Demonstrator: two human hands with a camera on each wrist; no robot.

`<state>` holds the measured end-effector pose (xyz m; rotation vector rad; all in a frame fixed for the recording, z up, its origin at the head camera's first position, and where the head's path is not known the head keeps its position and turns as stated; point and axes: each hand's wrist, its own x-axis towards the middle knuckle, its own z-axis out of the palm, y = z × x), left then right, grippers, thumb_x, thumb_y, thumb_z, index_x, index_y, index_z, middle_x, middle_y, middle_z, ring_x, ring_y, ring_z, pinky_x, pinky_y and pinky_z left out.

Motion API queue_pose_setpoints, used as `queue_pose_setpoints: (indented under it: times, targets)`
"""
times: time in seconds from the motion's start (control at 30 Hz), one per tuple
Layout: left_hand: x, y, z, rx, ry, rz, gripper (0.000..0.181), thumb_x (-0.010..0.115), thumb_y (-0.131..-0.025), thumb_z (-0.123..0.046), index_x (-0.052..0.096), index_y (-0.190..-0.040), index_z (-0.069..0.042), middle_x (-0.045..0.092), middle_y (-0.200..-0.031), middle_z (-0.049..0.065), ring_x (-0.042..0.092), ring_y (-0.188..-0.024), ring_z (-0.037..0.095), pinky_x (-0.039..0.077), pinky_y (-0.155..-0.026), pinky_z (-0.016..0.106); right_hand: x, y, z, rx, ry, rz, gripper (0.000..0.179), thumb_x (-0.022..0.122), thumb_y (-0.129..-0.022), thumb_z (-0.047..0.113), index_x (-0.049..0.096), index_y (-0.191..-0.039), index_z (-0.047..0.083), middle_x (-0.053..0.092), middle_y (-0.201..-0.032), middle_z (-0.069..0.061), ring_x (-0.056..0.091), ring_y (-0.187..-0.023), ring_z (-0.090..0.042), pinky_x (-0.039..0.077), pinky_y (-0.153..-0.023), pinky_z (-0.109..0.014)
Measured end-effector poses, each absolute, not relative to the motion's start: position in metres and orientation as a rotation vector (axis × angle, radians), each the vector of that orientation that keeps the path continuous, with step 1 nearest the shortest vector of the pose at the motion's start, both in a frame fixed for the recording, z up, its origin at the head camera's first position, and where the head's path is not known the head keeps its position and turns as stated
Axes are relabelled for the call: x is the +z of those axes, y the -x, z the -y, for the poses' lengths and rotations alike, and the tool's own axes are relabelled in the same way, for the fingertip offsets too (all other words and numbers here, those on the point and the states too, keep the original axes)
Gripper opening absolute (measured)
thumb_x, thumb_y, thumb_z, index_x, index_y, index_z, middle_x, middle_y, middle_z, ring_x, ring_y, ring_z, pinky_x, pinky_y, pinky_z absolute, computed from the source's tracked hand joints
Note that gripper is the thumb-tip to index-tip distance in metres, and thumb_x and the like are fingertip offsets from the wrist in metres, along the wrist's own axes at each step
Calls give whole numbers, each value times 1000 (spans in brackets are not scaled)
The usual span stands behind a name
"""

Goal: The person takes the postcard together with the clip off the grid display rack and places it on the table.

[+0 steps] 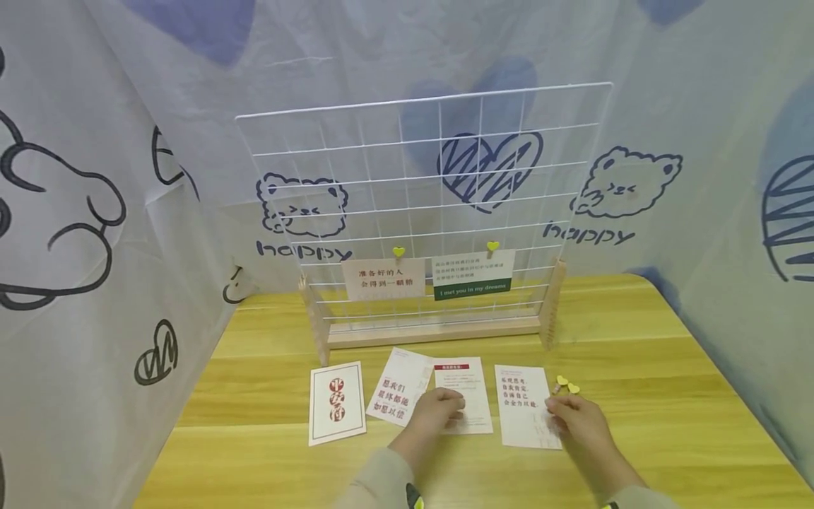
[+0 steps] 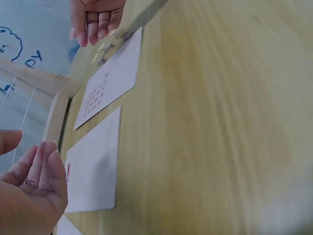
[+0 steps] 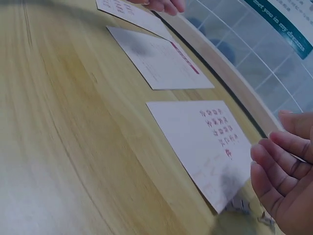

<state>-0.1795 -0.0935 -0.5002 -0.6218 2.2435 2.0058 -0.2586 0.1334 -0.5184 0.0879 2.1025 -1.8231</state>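
My left hand (image 1: 437,410) hovers above a white card with a red heading (image 1: 463,396). In the left wrist view its thumb stands apart from loosely bent fingers (image 2: 46,171), with nothing between them. My right hand (image 1: 580,418) is over the right edge of a white card with red writing (image 1: 521,406). Its relaxed fingers (image 3: 274,166) hold nothing in the right wrist view. Just beyond that hand lie yellow heart-topped clips (image 1: 568,384). Farther left are a card with red slanted lettering (image 1: 394,392) and a red-bordered card (image 1: 337,403).
Behind the cards, a white wire grid (image 1: 420,184) stands on a wooden base (image 1: 439,331). A pink card (image 1: 384,280) and a white-and-green card (image 1: 473,276) hang on it from yellow heart clips. Patterned cloth (image 1: 712,120) surrounds the wooden table (image 1: 642,332).
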Motion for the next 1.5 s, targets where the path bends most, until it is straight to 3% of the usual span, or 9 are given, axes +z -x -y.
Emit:
queue_pose_setpoints:
  times: [0.1, 0.3, 0.63, 0.87, 1.0, 1.13, 1.27, 1.5]
  targets:
    - [-495, 178, 101, 2021, 604, -2247, 19, 56, -82, -13, 57, -94, 2, 58, -82, 4, 57, -73, 15, 49, -67, 30, -518, 259, -124, -1833, -70, -2096, 12, 59, -79, 6, 59, -86, -5, 54, -73, -2, 51, -63, -12, 45, -54, -21]
    - [-476, 174, 110, 2066, 579, -2234, 20, 53, -83, -10, 55, -94, 6, 58, -86, 8, 57, -78, 23, 49, -72, 35, -516, 260, -106, -1665, 77, -2270, 29, 58, -82, 15, 56, -98, -10, 61, -80, -7, 56, -68, -15, 48, -61, -26]
    - [-481, 175, 133, 2116, 633, -2194, 27, 52, -85, -16, 54, -101, 6, 58, -93, 10, 56, -82, 21, 48, -75, 36, -564, 292, -72, -1881, 245, -2147, 33, 63, -78, 29, 59, -95, 1, 61, -82, -5, 58, -68, -14, 50, -58, -23]
    - [-479, 179, 152, 2137, 688, -2170, 27, 48, -86, -14, 52, -103, 7, 57, -97, 16, 57, -83, 24, 48, -73, 32, -517, 287, -54, -1893, 414, -2115, 33, 59, -82, 24, 57, -99, -4, 60, -87, -15, 57, -72, -19, 50, -61, -27]
    - [-475, 181, 163, 2140, 716, -2176, 27, 47, -87, -14, 52, -103, 7, 57, -95, 13, 56, -80, 18, 48, -70, 28, -484, 285, -43, -1795, 357, -2179, 36, 58, -83, 24, 54, -102, -6, 58, -94, -20, 58, -79, -23, 50, -68, -30]
    - [-467, 180, 174, 2172, 751, -2178, 28, 48, -86, -13, 51, -104, 7, 56, -98, 15, 56, -83, 20, 48, -70, 27, -465, 289, -34, -1737, 360, -2179, 37, 58, -82, 26, 54, -104, -3, 57, -99, -19, 57, -86, -26, 48, -75, -33]
    - [-461, 178, 183, 2253, 781, -2154, 31, 49, -86, -14, 49, -107, 9, 55, -103, 18, 53, -94, 30, 46, -78, 32, -461, 298, -27, -1753, 467, -2167, 38, 59, -81, 32, 55, -104, 1, 58, -98, -15, 57, -85, -24, 47, -76, -35]
    - [-455, 181, 203, 2437, 692, -2035, 37, 46, -87, -16, 42, -113, 10, 44, -116, 25, 41, -108, 37, 37, -91, 39, -439, 303, -8, -1712, 491, -2109, 34, 57, -83, 21, 53, -107, -3, 55, -103, -20, 54, -92, -31, 44, -82, -38]
